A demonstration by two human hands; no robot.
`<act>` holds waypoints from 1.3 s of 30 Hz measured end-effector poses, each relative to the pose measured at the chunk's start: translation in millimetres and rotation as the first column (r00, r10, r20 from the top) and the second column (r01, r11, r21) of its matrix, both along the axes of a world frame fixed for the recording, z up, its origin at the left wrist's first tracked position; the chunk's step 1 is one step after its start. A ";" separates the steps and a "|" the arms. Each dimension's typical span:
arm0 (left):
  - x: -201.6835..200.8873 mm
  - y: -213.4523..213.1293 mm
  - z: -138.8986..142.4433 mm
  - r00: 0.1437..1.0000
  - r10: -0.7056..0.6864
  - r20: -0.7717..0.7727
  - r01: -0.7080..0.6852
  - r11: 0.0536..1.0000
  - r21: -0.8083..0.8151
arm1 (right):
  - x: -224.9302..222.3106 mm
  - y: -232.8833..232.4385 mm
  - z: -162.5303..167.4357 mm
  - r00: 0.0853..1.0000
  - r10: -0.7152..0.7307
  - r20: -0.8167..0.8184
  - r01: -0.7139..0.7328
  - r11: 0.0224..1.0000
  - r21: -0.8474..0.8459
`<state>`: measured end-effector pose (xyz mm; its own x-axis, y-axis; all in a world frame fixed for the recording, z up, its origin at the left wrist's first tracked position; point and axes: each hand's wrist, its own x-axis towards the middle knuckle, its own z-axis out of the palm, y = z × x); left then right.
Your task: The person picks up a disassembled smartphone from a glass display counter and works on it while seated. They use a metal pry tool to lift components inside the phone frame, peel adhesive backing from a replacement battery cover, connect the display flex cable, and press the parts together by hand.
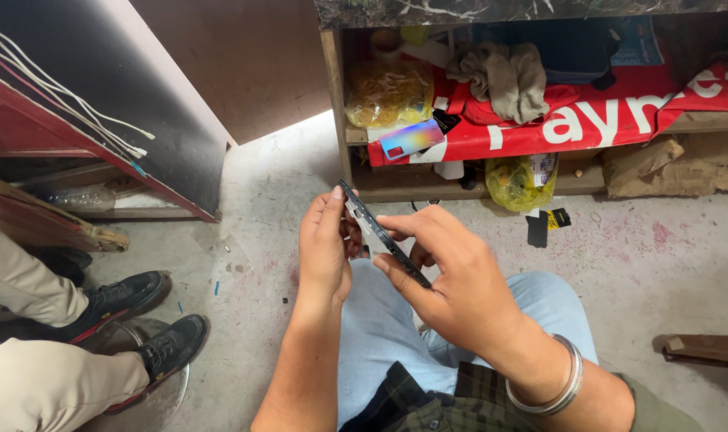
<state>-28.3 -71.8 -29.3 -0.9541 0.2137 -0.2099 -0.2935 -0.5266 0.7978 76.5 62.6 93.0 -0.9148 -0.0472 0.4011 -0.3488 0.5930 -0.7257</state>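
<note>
Gripping a thin phone [382,236] edgewise, both hands.

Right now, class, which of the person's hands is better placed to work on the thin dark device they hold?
Probably the right hand: its fingertips pinch the near edge of the thin dark device, free to pry. The left hand cups the far end, steadying it.

Thin dark phone [382,237], seemingly opened, edge-on, tilted, above the knees

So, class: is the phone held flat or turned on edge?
On edge: only the thin dark side of the phone shows, gripped between left hand and right hand.
</note>
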 end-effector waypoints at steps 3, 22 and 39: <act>0.1 -0.2 1.2 1.000 -0.003 -0.003 0.003 1.000 0.001 | 0.2 -1.5 0.2 1.000 -0.017 0.019 0.017 1.000 0.019; -0.7 1.6 -1.7 1.000 0.010 0.000 -0.010 1.000 0.012 | 0.7 -1.8 1.7 1.000 -0.014 0.004 0.014 1.000 0.009; 0.6 1.2 -0.6 1.000 0.011 0.011 -0.011 1.000 0.009 | 0.7 -1.8 1.8 1.000 -0.010 0.009 0.010 1.000 0.001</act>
